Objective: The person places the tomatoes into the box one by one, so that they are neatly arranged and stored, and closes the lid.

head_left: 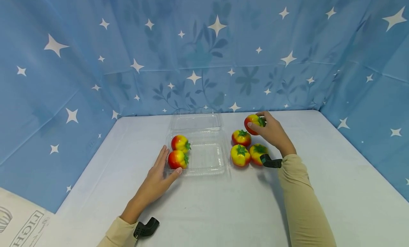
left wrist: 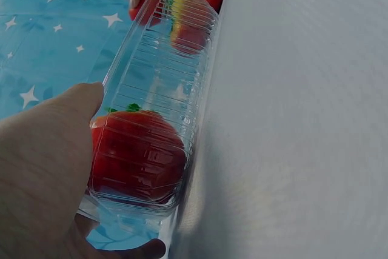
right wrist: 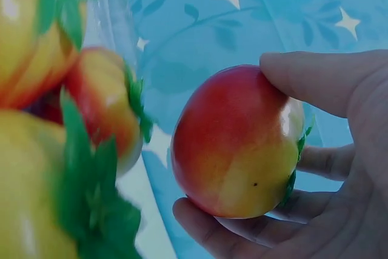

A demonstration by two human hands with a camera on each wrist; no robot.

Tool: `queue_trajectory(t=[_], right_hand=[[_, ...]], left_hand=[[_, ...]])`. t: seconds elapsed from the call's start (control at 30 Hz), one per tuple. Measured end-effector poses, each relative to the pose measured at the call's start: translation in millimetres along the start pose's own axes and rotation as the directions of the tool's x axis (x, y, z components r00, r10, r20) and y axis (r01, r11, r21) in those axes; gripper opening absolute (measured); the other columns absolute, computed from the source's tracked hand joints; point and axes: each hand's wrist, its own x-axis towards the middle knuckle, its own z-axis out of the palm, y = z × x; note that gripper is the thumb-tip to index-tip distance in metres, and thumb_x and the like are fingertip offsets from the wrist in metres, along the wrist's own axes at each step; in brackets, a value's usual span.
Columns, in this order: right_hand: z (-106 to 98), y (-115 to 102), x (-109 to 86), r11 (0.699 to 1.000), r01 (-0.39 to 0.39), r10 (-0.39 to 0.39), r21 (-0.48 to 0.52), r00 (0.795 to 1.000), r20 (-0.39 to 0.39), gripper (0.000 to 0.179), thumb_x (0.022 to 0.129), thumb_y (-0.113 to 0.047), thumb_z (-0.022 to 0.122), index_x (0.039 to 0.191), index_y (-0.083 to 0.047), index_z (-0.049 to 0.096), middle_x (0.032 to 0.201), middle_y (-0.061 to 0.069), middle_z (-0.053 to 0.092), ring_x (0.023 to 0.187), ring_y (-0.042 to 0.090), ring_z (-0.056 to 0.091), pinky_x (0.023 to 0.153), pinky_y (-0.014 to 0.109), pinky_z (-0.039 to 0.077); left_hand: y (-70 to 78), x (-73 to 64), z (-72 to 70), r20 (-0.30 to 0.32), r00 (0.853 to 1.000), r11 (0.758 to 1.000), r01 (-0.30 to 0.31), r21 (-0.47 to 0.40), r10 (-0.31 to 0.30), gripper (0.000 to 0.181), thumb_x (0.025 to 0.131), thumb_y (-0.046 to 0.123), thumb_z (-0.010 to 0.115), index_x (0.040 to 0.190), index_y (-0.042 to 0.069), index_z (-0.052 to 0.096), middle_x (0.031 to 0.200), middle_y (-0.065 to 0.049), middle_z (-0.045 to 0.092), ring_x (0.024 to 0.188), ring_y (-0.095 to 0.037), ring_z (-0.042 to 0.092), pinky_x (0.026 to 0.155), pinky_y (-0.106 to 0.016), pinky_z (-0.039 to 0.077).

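Right hand (head_left: 271, 131): grasping one fruit between thumb and fingertips; the thumb is on one side, the fingers spread round the other.
Held fruit (head_left: 251, 124): red and yellow, raised at the back right, behind the loose fruits; the right wrist view shows a gap between it and them.
Left hand (head_left: 156, 181): clasping nothing, fingers extended along the box's left side, thumb at its front edge, so the hand frames the front left corner.
Box (head_left: 206, 156): clear plastic, on the table left of the loose fruits; its floor shows across the right half.
Boxed fruits (head_left: 178, 159): two, one behind the other along the left wall, green leaves facing right.
Lid (head_left: 196, 122): swung back flat behind the box, its far edge near the curtain (head_left: 204, 80).
Loose fruits (head_left: 241, 155): three bunched just beside the box's right rim, two in front, one behind; whether the nearest touches the rim, I cannot tell.
Table (head_left: 211, 211): white, its back edge along the curtain, its side edges well apart from the box; a broad stretch of white lies between the forearms, in front of the box, and another right of the right arm.
Right strap (head_left: 271, 161): black, at the right wrist, overlapping the front right fruit in the head view.
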Motion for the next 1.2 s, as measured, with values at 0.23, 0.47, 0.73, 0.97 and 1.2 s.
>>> queue_trajectory(t=[0.23,0.47,0.73,0.97,1.2], right_hand=[[6,-12,-3.3,0.993,0.106,-0.106,0.052,0.994,-0.003,0.072,0.107,-0.046,0.063,0.165,-0.010,0.039,0.148,0.027,0.050,0.130,0.044,0.052,0.112,0.064,0.044],[14,-23,-4.1,0.992,0.118,-0.118,0.053,0.993,-0.006,0.068,0.105,-0.047,0.066,0.158,-0.010,0.046,0.141,0.024,0.058,0.129,0.041,0.054,0.110,0.063,0.046],[25,-32,-2.1,0.991,0.119,-0.120,0.059,0.992,0.029,0.066,0.103,-0.047,0.070,0.154,-0.011,0.048,0.142,0.023,0.060,0.128,0.040,0.056,0.107,0.062,0.050],[38,-40,-2.3,0.989,0.143,-0.146,0.044,0.987,0.060,0.066,0.102,-0.043,0.072,0.155,-0.013,0.048,0.141,0.024,0.059,0.123,0.041,0.059,0.096,0.058,0.057],[58,-56,-5.4,0.976,0.196,-0.205,0.094,0.973,0.102,0.061,0.102,-0.038,0.073,0.153,-0.013,0.050,0.138,0.019,0.063,0.118,0.040,0.062,0.092,0.054,0.060]], left_hand=[[0.1,1.0,0.6,0.001,1.000,1.000,-0.001,0.005,0.001,0.098,0.104,0.056,0.066,0.171,0.003,0.017,0.180,-0.010,0.005,0.162,-0.038,0.017,0.122,-0.065,0.023],[-1.3,1.0,1.0,0.001,1.000,1.000,0.002,0.003,-0.002,0.099,0.103,0.057,0.066,0.172,0.004,0.017,0.180,-0.009,0.005,0.162,-0.037,0.017,0.122,-0.065,0.023],[-0.8,0.7,0.7,0.002,1.000,1.000,0.005,0.005,-0.005,0.099,0.103,0.056,0.066,0.171,0.004,0.018,0.180,-0.009,0.005,0.161,-0.038,0.017,0.122,-0.066,0.022],[0.0,0.3,0.4,0.002,1.000,1.000,0.005,0.002,-0.005,0.099,0.103,0.055,0.066,0.171,0.002,0.018,0.180,-0.011,0.006,0.162,-0.038,0.017,0.122,-0.065,0.022],[-0.7,0.3,0.3,0.003,1.000,1.000,0.007,0.004,-0.007,0.098,0.103,0.056,0.066,0.171,0.003,0.018,0.180,-0.010,0.005,0.162,-0.037,0.017,0.122,-0.065,0.022]])
